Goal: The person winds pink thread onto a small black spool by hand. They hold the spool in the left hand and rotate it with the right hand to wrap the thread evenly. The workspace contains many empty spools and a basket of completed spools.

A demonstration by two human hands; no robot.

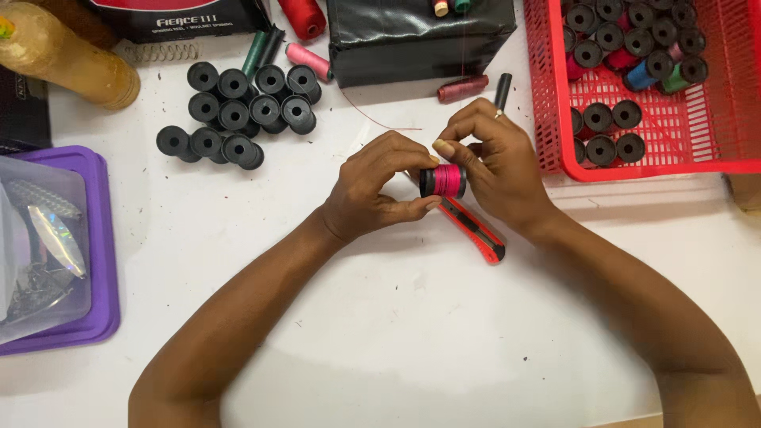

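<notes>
Pink-thread black plastic bobbin (443,181) pinched by left hand (372,190) and right hand (495,166) above red utility knife (476,230), looks mid-winding, thread-trimming probably next.

The red basket (547,119) ran off the top and right edges, the purple-lidded box (99,238) off the left, and the hands hid the upper end of the red utility knife (479,234).

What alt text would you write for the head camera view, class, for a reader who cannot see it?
Two bare hands, left hand and right hand, hold a small spool of pink thread over a white table. A red and black utility knife lies under them, empty black spools sit to the left, and a red basket of spools stands at the right.
</notes>
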